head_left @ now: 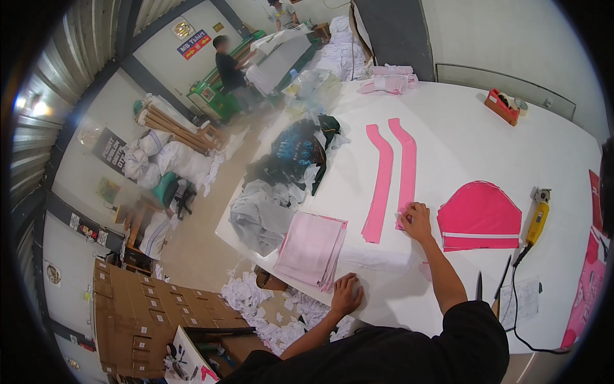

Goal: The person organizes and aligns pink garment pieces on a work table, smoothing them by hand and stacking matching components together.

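Two long pink fabric strips lie side by side on the white table, each bent at its far end: the left strip (381, 185) and the right strip (407, 160). My right hand (417, 222) is at the near end of the right strip, its fingers closed on the fabric. My left hand (347, 296) rests at the table's near edge with its fingers apart and nothing in it. Just beside it lies a stack of pale pink fabric pieces (310, 248). Right of my right hand is a stack of bright pink curved-top pieces (480, 214) with a white band across.
A yellow corded electric cutter (538, 216) lies at the right, its black cord running to the near edge. Scissors (479, 285) and a paper sheet (521, 301) are near me. Grey cloth (259, 214) heaps at the left edge. A red tape dispenser (502, 107) stands far right.
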### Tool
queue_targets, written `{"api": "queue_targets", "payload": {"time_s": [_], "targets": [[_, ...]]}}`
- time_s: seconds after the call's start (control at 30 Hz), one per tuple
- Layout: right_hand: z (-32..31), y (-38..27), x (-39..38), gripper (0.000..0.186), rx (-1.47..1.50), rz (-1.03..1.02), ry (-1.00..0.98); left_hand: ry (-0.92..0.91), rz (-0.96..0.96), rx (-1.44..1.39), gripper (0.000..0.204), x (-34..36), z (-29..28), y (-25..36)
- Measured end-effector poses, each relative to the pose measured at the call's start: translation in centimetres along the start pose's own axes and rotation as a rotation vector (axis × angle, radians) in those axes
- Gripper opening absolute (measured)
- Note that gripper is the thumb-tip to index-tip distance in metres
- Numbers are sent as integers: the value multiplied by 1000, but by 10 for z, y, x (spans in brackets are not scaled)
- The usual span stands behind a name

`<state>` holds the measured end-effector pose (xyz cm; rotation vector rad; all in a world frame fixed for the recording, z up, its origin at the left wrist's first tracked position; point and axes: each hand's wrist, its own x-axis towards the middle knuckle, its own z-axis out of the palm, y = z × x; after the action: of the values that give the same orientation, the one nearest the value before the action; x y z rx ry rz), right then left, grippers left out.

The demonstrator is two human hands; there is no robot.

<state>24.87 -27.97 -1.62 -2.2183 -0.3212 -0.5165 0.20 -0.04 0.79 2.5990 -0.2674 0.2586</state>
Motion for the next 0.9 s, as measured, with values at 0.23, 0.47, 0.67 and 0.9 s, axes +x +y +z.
{"api": "queue_targets", "payload": {"time_s": [0.23,0.47,0.67,0.9], "targets": [[-1,-2,0,14,20,3,-3,6,4,-6,41,0,0,0],[1,1,0,14,8,-17,21,2,0,6,41,-1,2,-1],[2,2,-1,15,14,-10,17,5,-1,5,40,-2,3,-3],[0,-1,0,15,9,-14,16,5,1,12,41,-2,2,-2]]}}
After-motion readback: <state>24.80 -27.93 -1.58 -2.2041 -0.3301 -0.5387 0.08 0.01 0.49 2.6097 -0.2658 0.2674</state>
